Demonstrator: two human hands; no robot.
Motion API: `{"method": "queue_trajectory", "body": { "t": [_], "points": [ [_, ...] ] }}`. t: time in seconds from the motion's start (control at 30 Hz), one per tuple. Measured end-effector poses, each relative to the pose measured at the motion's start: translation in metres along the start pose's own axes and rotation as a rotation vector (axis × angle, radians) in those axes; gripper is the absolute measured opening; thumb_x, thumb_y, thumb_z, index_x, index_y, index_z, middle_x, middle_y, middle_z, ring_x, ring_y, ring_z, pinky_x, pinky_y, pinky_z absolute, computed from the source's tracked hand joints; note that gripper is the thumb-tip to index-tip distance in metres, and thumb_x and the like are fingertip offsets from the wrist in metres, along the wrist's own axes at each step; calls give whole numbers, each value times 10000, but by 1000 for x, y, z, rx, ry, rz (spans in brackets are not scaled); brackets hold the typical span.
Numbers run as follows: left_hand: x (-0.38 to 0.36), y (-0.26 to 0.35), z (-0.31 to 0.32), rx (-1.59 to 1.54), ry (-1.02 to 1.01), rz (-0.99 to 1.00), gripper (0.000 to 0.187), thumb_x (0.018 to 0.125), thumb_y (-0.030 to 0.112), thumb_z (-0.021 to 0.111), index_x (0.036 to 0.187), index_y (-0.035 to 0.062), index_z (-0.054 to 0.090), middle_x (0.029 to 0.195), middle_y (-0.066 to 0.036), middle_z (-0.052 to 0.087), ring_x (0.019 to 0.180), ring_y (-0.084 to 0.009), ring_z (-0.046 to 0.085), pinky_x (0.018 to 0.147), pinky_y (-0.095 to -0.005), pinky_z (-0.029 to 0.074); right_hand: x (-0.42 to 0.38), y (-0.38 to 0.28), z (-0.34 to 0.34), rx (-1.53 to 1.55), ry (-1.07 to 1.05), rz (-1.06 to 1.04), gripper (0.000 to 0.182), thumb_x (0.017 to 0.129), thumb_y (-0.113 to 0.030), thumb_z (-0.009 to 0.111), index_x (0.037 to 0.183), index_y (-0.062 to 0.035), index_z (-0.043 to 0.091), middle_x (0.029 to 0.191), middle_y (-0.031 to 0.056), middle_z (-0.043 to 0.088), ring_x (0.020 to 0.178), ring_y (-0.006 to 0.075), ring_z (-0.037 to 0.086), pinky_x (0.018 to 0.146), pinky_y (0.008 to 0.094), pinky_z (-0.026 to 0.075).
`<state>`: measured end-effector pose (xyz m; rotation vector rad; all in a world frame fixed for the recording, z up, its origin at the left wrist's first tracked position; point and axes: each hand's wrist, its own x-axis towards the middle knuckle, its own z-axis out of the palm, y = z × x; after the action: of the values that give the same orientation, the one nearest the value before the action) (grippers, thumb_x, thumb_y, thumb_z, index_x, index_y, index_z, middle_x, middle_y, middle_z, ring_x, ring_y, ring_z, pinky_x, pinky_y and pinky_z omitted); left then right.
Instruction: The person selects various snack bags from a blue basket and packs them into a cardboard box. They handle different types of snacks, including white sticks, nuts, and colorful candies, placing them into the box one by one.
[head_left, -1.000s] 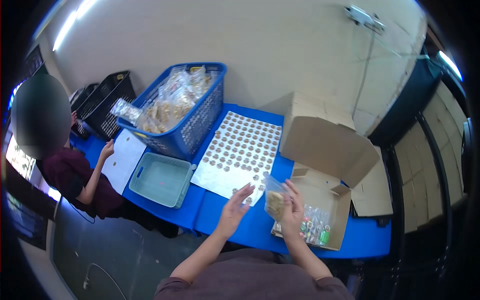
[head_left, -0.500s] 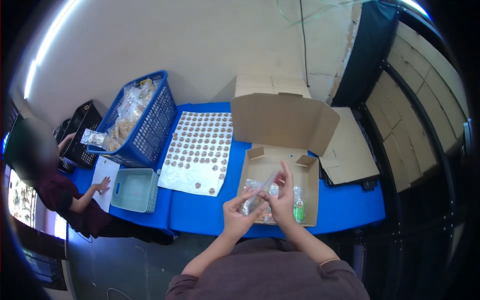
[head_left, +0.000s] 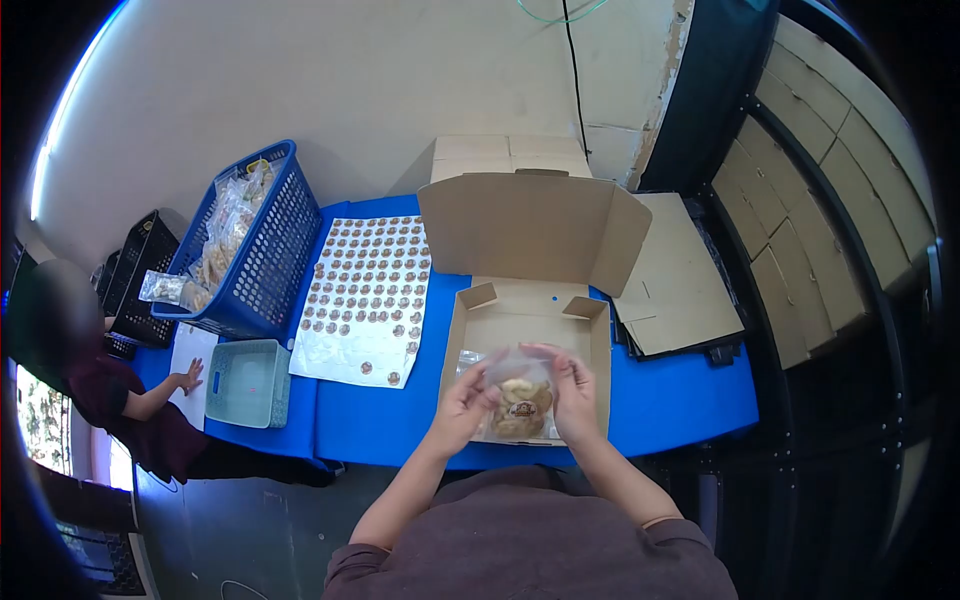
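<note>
A clear plastic bag (head_left: pixel 522 408) with pale pieces inside and a round sticker on its front hangs over the near part of an open cardboard box (head_left: pixel 530 320). My left hand (head_left: pixel 462 408) pinches the bag's left side. On the right side, my right hand (head_left: pixel 574 398) grips its upper edge. Part of another clear packet shows in the box beside my left hand; the held bag hides most of the box's near end.
Left of the box lies a sheet of round stickers (head_left: pixel 365 290). Beyond it stand a blue basket (head_left: pixel 250 270) of filled bags, a pale green tray (head_left: pixel 248 385) and a black crate (head_left: pixel 145 270). Flat cardboard (head_left: pixel 680 280) lies right. A co-worker (head_left: pixel 120 400) stands far left.
The bag has turned so its sticker faces the camera, and my hands have moved apart to its two sides. The whole view has shifted slightly.
</note>
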<state>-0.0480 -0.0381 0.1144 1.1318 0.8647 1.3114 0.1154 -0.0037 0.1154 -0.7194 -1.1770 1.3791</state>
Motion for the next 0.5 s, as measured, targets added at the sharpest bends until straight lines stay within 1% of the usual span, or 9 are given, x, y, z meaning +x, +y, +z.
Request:
{"method": "queue_trajectory", "body": {
  "t": [0.03,0.07,0.17,0.2,0.27,0.3,0.33,0.4,0.5],
  "points": [
    [1,-7,4,79,21,38,490,909,145,630,1323,-46,449,1164,-120,616,1050,-163,596,927,-298,466,2,3,-2,173,79,74,389,1022,-286,398,1170,21,587,1209,162,590,1169,187,516,1014,330,386],
    [-3,-15,2,112,-77,-180,548,901,162,642,1349,-34,393,1149,-82,604,1022,-140,590,898,-277,471,7,3,-4,168,121,65,435,1028,-310,371,1228,34,545,1203,159,598,1126,177,542,998,325,407],
    [-5,-22,12,114,-56,-278,458,909,161,629,1283,-31,447,1110,-68,610,995,-120,588,867,-266,478,16,3,-4,163,134,108,385,1010,-244,442,1263,34,523,1178,150,609,1100,170,558,966,309,432],
    [-4,-30,11,103,28,-225,369,937,195,591,1221,-22,498,1087,-69,617,963,-106,586,830,-259,485,14,6,-1,165,134,119,385,1010,-244,442,1263,34,523,1178,150,609,1100,170,558,966,309,432],
    [-2,-37,3,66,120,-222,350,952,213,568,1206,-21,511,1074,-71,620,954,-103,585,821,-258,484,6,11,4,60,-17,180,382,968,-166,538,1286,41,498,1159,130,616,1061,146,577,937,283,449],
    [1,-37,1,31,203,-212,338,966,231,545,1191,-20,524,1062,-73,623,944,-100,583,812,-257,482,4,13,3,60,-15,184,382,968,-166,538,1286,41,498,1159,130,616,1061,146,577,937,283,449],
    [3,-39,0,90,178,-172,357,988,256,498,1208,-26,502,1103,-85,604,964,-105,581,813,-262,485,3,15,1,79,-33,266,401,943,-139,575,1292,39,491,1154,120,616,1048,133,581,923,271,455],
    [5,-35,6,99,221,-143,351,985,259,508,1194,-23,514,1077,-82,617,955,-105,582,816,-262,480,3,20,-1,133,-16,396,430,917,-134,624,1292,28,493,1116,82,626,1020,105,592,888,247,474],
    [5,-35,12,102,324,-93,359,980,274,519,1183,-22,525,1056,-83,633,951,-108,587,819,-265,478,12,20,-4,112,-40,472,427,908,-148,639,1278,18,505,1053,60,640,953,90,600,830,237,486]
  ]
}}
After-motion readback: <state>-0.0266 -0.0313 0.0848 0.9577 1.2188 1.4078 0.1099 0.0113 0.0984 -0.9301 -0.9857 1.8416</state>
